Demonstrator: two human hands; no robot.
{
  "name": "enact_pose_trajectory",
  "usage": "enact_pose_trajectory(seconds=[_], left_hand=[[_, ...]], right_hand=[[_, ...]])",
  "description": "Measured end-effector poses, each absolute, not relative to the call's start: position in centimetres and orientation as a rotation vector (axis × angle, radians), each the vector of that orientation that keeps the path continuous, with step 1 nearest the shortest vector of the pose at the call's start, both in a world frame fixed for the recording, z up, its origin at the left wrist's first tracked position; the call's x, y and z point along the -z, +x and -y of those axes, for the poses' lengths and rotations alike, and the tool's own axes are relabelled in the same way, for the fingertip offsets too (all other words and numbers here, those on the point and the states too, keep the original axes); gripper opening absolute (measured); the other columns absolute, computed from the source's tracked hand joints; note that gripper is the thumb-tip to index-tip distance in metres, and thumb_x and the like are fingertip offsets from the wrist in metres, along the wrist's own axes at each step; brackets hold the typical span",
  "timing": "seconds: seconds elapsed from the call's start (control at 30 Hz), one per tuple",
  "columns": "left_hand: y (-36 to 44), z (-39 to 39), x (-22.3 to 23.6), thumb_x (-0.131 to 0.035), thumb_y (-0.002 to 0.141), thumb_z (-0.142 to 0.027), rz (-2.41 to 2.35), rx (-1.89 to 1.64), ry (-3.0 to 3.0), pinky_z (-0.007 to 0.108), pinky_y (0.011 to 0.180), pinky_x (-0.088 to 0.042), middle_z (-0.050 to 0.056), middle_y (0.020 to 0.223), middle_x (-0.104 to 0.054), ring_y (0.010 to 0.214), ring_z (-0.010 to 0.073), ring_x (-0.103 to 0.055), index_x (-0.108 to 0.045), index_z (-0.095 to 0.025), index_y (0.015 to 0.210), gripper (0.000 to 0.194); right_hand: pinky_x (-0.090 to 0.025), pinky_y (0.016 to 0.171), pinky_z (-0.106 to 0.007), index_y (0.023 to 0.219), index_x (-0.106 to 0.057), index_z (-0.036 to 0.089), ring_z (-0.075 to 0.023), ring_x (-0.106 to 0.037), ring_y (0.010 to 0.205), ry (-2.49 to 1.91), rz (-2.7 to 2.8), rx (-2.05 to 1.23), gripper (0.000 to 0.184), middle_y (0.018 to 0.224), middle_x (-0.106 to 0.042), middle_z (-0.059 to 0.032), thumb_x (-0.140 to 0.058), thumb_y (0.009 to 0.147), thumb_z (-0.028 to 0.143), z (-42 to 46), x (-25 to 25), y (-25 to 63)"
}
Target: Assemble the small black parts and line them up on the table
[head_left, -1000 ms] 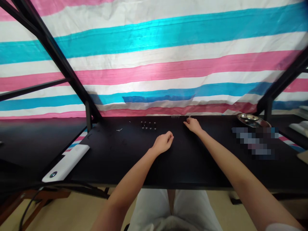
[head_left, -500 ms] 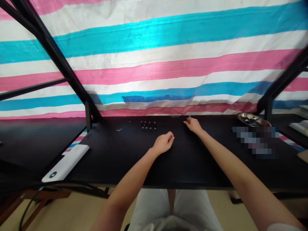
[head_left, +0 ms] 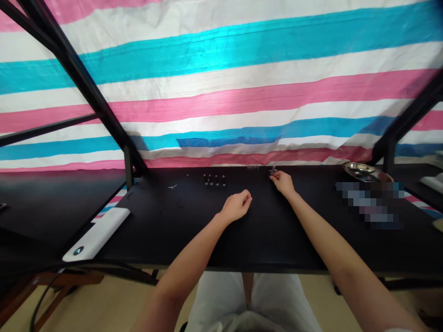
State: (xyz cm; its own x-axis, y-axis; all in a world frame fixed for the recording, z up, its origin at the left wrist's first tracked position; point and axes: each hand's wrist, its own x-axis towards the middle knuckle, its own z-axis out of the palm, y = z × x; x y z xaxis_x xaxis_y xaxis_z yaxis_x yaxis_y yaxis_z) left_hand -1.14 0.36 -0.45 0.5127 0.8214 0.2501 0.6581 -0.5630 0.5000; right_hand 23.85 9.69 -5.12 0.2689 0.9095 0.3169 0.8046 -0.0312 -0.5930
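My left hand (head_left: 237,205) rests on the black table (head_left: 166,230) near its middle, fingers curled closed; whatever it may hold is hidden. Farther back, my right hand (head_left: 284,183) is closed in a pinch at the table's rear edge. Its fingertips are at a small clear, shiny piece (head_left: 273,170), too small to name. Just left of that, several tiny pale pieces (head_left: 253,167) stand in a row along the back edge. Several small black cylinders with silvery ends (head_left: 214,180) are arranged in a line, beyond and left of my left hand.
A round metal dish (head_left: 367,172) sits at the back right, behind a pixelated patch. On the left edge lies a long white device (head_left: 97,234) with a round display. White scraps (head_left: 172,186) lie at the back left. Black frame posts (head_left: 128,166) and a striped sheet (head_left: 221,87) bound the rear.
My right hand has shifted slightly right and toward me, and the clear piece at its fingertips shows more. My left hand stays closed in about the same place.
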Motion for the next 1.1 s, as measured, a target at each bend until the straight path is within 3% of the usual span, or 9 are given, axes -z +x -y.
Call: enact_pose_trajectory(seconds=[0.43, 0.6, 0.77, 0.87, 1.1], left_hand=[[-0.9, -0.1, 0.0, -0.037, 0.087, -0.029, -1.247, -0.633, 2.418, 0.022, 0.060, -0.039, -0.002, 0.072, -0.061, 0.063, 0.0124, -0.056, -0.052, -0.023, 0.093, 0.018], [-1.8, -0.9, -0.4, -0.037, 0.087, -0.029, -1.681, -0.665, 2.336, 0.025, 0.064, -0.041, 0.003, 0.080, -0.063, 0.068, 0.0164, -0.059, -0.050, -0.023, 0.105, 0.024], [-3.5, -2.1, -1.0, -0.039, 0.086, -0.027, -1.980, -0.718, 2.174, 0.030, 0.068, -0.043, 0.007, 0.085, -0.063, 0.069, 0.0194, -0.061, -0.021, -0.023, 0.138, 0.055], [-4.0, -2.3, -1.0, -0.040, 0.085, -0.026, -1.986, -0.683, 2.164, 0.031, 0.071, -0.044, 0.007, 0.085, -0.063, 0.069, 0.0195, -0.061, -0.005, -0.025, 0.142, 0.067], [-4.1, -2.7, -0.4, -0.042, 0.084, -0.027, -2.009, -0.575, 2.187, 0.032, 0.073, -0.045, 0.010, 0.094, -0.062, 0.073, 0.0200, -0.062, -0.002, -0.027, 0.143, 0.070]], right_hand=[[-0.042, 0.063, -0.028, 0.092, -0.062, 0.015, -0.0195, -0.059, 0.071, -1.888, 1.594, -0.061, 0.026, 0.071, -0.062, -0.0055, -0.056, 0.075, 0.035, -9.1, 5.2, 23.3], [-0.043, 0.066, -0.029, 0.103, -0.058, 0.012, -0.0186, -0.057, 0.069, -1.813, 1.540, -0.083, 0.040, 0.071, -0.061, -0.0053, -0.054, 0.074, 0.039, -8.6, 5.5, 23.5], [-0.043, 0.070, -0.029, 0.105, -0.056, 0.012, -0.0178, -0.057, 0.069, -1.750, 1.520, -0.156, 0.040, 0.070, -0.061, -0.0042, -0.052, 0.074, 0.036, -8.2, 5.6, 23.6], [-0.043, 0.071, -0.029, 0.103, -0.057, 0.012, -0.0181, -0.057, 0.070, -1.739, 1.517, -0.149, 0.037, 0.071, -0.061, -0.0046, -0.051, 0.074, 0.035, -8.0, 5.5, 23.5], [-0.043, 0.070, -0.029, 0.102, -0.056, 0.012, -0.0175, -0.056, 0.068, -1.699, 1.485, -0.135, 0.035, 0.073, -0.061, -0.0053, -0.048, 0.074, 0.032, -7.9, 5.2, 23.6]])
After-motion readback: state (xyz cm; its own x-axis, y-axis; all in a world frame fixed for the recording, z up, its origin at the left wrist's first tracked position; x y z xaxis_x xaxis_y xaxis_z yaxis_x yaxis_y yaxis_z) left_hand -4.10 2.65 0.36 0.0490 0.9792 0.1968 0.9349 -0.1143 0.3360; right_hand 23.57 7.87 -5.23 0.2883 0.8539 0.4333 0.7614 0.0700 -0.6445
